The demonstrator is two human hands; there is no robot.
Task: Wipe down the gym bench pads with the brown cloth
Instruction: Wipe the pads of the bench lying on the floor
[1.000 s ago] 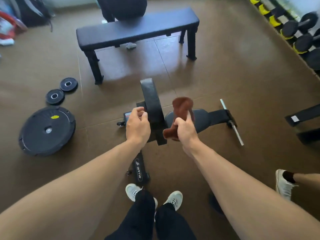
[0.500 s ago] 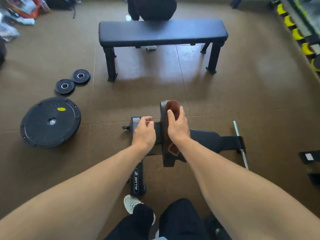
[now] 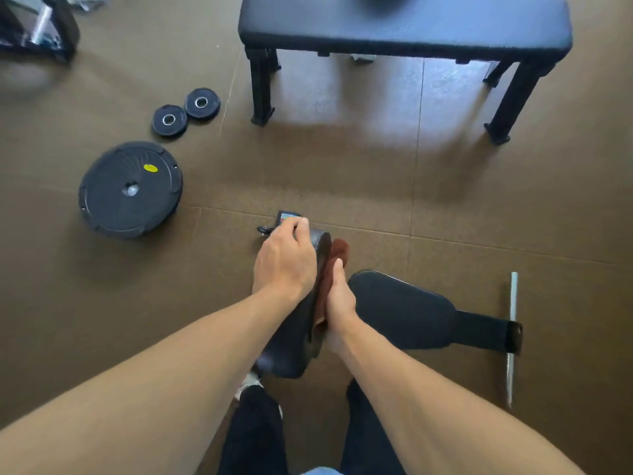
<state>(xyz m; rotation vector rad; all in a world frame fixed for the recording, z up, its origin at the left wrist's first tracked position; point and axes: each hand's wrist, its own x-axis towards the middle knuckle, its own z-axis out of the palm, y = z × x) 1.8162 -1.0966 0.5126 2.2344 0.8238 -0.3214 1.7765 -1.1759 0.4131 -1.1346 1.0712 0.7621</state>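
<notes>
My right hand (image 3: pixel 337 298) presses the brown cloth (image 3: pixel 330 272) flat against the upright back pad (image 3: pixel 308 323), fingers straight. My left hand (image 3: pixel 286 260) curls over that pad's top edge. Beyond lies the seat pad (image 3: pixel 400 308); farther off, a flat bench (image 3: pixel 404 24).

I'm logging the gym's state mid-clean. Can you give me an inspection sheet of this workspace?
Surface: brown floor, seams visible.
Job's things: brown cloth pressed flat against the upright back pad; seat pad lies bare beside it.
Clutter: large weight plate, two small plates, metal bar on the floor.
Hands: left hand grips the back pad's top edge; right hand presses the cloth with straight fingers.
Cables: nothing seen.
Surroundings: flat bench beyond; dark equipment far left, unclear.
</notes>
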